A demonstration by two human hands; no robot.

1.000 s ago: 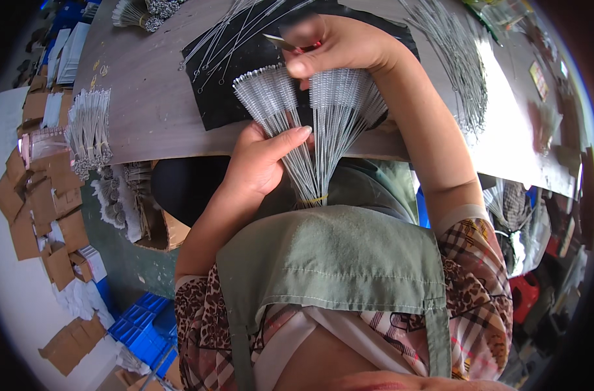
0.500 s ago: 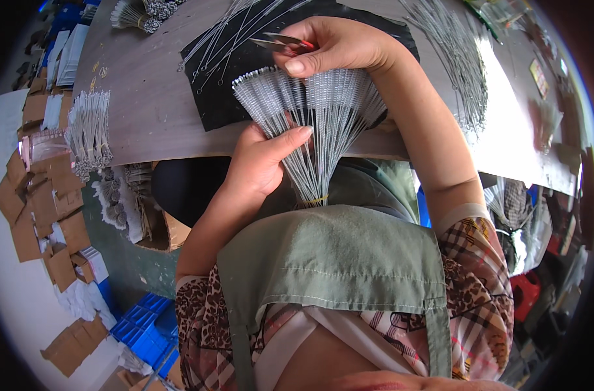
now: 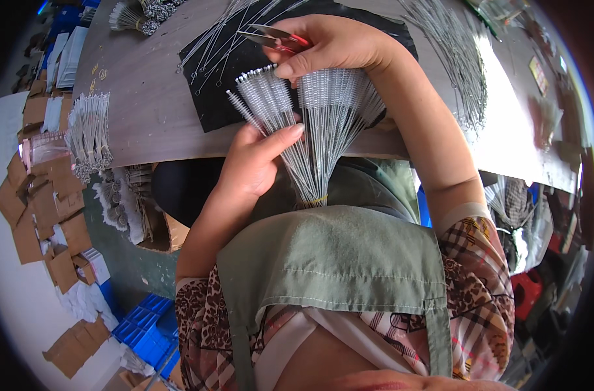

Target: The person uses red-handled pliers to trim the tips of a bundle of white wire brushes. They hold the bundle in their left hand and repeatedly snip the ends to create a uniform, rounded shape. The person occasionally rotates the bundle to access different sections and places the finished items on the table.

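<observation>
A fanned bundle of thin wire brushes point(image 3: 339, 98) with white bristle heads stands against my apron, tied low by a yellow band point(image 3: 315, 201). My left hand point(image 3: 256, 159) is closed round the left part of the bundle, thumb across the wire stems. A gap runs between that part and the rest. My right hand point(image 3: 316, 49) holds small red-handled scissors point(image 3: 277, 39), their blades parted and pointing left. Its thumb and fingers are at the tops of the bristle heads. The palm side of the right hand is partly hidden.
A black mat point(image 3: 212, 104) lies on the table with loose wire brushes point(image 3: 222, 42) on it. More brush bundles stand at the table's left edge point(image 3: 90, 130) and far left point(image 3: 137, 16). A pile of wires point(image 3: 456, 65) lies at right. Flattened cardboard point(image 3: 46, 208) and a blue crate point(image 3: 144, 329) are at left.
The bundle's left part has been drawn apart from the rest, widening the gap. My right hand has shifted slightly left and up, and the scissor blades show more widely parted.
</observation>
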